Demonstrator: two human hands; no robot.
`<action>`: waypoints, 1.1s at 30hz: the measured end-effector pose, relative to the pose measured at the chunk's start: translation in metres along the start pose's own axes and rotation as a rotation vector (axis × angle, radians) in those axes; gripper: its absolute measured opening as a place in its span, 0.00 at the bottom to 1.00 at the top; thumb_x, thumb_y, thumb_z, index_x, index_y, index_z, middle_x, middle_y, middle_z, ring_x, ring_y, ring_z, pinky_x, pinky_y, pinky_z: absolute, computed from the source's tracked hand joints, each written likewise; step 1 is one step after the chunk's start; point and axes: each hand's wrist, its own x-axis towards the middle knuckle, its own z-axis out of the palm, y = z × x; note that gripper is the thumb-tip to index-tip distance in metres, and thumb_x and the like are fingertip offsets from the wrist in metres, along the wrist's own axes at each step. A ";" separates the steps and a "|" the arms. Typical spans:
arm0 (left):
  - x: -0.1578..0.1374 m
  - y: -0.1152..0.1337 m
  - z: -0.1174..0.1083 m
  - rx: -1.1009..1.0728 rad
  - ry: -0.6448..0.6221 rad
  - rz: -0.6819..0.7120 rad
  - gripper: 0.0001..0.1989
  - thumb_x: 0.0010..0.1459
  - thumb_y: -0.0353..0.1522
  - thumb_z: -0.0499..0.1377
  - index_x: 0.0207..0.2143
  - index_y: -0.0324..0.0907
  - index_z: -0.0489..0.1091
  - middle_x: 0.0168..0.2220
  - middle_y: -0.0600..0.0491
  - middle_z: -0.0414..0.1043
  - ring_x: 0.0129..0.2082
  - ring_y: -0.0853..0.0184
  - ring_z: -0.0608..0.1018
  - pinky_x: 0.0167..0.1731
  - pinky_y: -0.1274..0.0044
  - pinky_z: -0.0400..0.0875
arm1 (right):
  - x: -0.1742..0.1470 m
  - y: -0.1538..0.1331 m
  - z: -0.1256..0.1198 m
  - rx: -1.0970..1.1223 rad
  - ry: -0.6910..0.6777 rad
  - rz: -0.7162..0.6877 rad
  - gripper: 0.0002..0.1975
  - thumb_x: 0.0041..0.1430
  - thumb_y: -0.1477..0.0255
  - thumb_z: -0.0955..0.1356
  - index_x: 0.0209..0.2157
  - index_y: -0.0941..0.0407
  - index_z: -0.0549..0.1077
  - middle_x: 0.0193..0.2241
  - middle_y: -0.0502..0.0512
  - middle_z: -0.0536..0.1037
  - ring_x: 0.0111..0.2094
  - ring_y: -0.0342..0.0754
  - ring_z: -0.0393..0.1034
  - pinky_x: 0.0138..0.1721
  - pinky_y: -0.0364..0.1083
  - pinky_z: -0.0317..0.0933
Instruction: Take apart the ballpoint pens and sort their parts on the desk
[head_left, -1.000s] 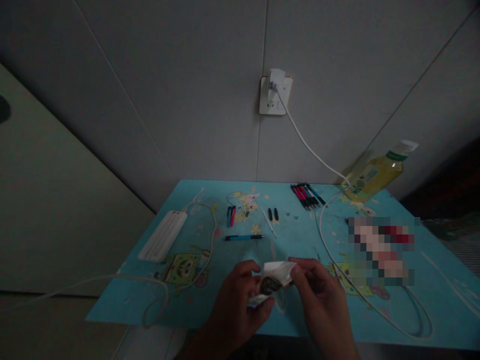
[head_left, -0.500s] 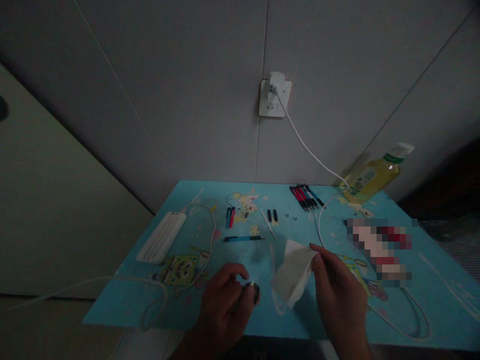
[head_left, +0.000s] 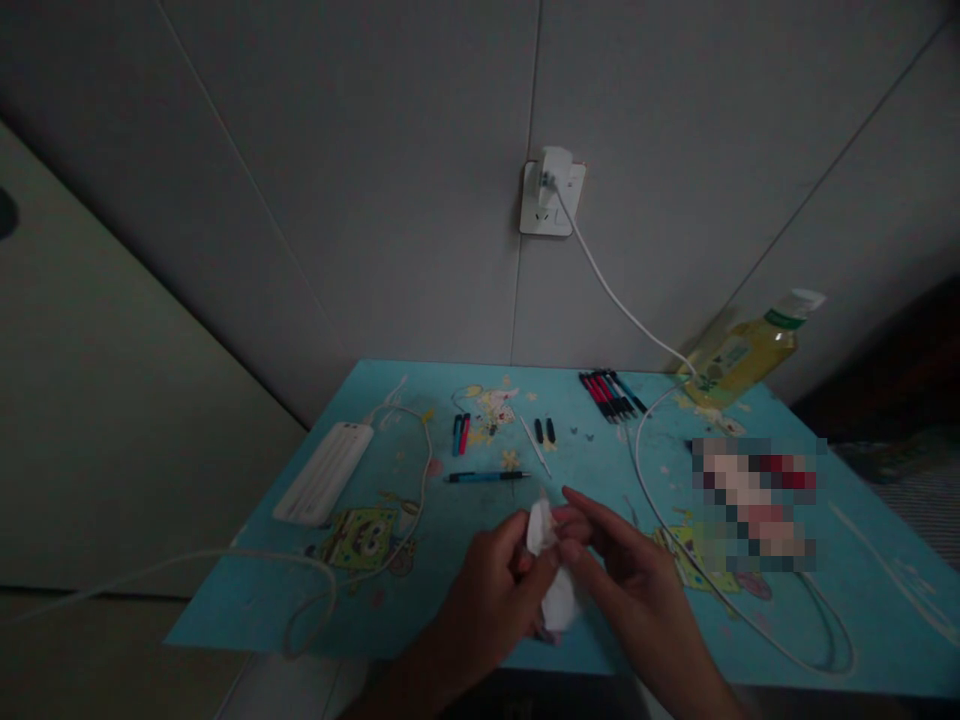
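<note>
A crumpled white tissue (head_left: 558,602) is bunched between my two hands, low over the front of the blue table. My left hand (head_left: 499,575) is closed round its left side, thumb pressed against it. From the right, my right hand (head_left: 626,570) pinches the tissue with thumb and fingers. The small dark shiny thing seen earlier in my left hand is hidden now. Just beyond lies a blue and black pen (head_left: 487,477), with a thin white stick (head_left: 535,446) and two short black pieces (head_left: 544,431) behind it.
On the blue table (head_left: 450,640), a white power strip (head_left: 324,472) and its cable lie left. Two pen barrels (head_left: 461,434) and a row of pens (head_left: 609,395) lie farther back. A yellow liquid bottle (head_left: 742,355) stands back right. A white cable (head_left: 637,440) crosses from the wall socket (head_left: 551,200).
My right hand has brought the tissue left to my left hand. The tissue, spread out before, is now bunched between both hands and covers the small dark thing.
</note>
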 end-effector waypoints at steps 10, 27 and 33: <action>0.006 -0.012 -0.007 -0.327 0.118 -0.092 0.20 0.60 0.48 0.56 0.37 0.39 0.65 0.17 0.62 0.63 0.10 0.78 0.62 0.10 0.86 0.58 | -0.005 -0.001 -0.003 -0.150 -0.198 -0.163 0.20 0.62 0.69 0.68 0.56 0.48 0.71 0.56 0.58 0.72 0.56 0.54 0.67 0.58 0.55 0.61; -0.014 0.017 -0.056 0.230 0.115 0.078 0.33 0.51 0.40 0.65 0.59 0.49 0.60 0.33 0.54 0.68 0.20 0.73 0.68 0.14 0.82 0.67 | 0.011 -0.004 -0.018 -0.223 -0.068 0.054 0.18 0.63 0.60 0.66 0.49 0.55 0.76 0.28 0.51 0.80 0.27 0.47 0.75 0.26 0.40 0.67; -0.003 0.034 -0.024 0.209 -0.052 0.136 0.38 0.46 0.42 0.68 0.59 0.43 0.63 0.37 0.50 0.72 0.25 0.70 0.71 0.19 0.81 0.64 | 0.008 -0.013 -0.009 -0.145 -0.073 0.028 0.19 0.55 0.61 0.72 0.48 0.51 0.78 0.19 0.46 0.77 0.20 0.44 0.72 0.24 0.39 0.66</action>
